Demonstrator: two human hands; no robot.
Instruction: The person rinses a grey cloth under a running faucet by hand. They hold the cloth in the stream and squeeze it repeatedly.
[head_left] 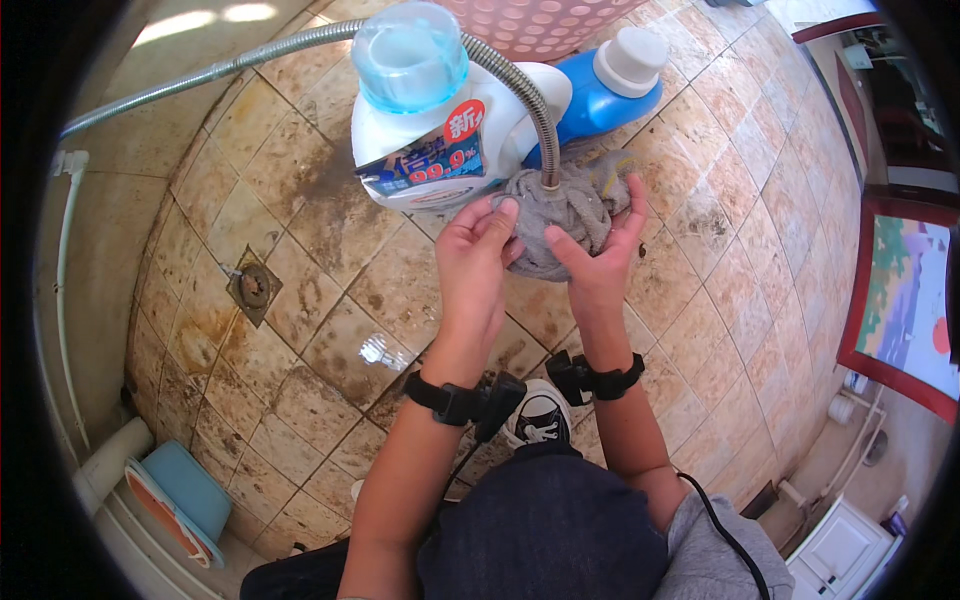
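A crumpled grey cloth is bunched up between my two hands, above the tiled floor. My left hand pinches its left side, thumb on top. The fingers of my right hand curl round its right side, with the thumb pressed on the front. A flexible metal hose arches over from the left, and its end meets the top of the cloth; the cloth hides the tip. Just beyond my hands stand a big white detergent bottle with a clear bluish cap and a blue bottle with a white cap.
Behind the bottles is a pink perforated basket. A floor drain lies to the left among stained tiles. At the lower left a blue basin leans by white pipes. A red-framed colourful panel is at the right.
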